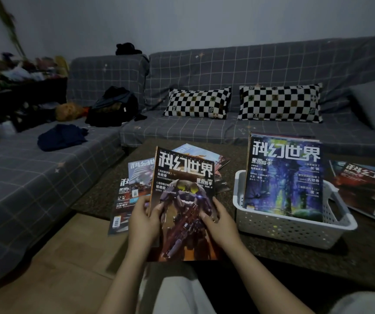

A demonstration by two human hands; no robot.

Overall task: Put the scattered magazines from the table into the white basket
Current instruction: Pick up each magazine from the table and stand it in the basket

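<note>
Head view: both hands' grip on robot-cover magazine point(183, 200) titled "科幻世界".

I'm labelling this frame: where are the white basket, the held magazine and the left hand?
white basket point(295, 232): head view, front wall.
held magazine point(183, 177): head view, cover's upper middle.
left hand point(143, 219): head view, back of hand.

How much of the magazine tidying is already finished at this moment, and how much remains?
Done: several magazines, a blue-covered one in front, stand in the white perforated plastic basket. In hand: the left hand and right hand grip a robot-cover magazine. Left: a loose pile on the dark table and red-covered magazines right of the basket.
</note>
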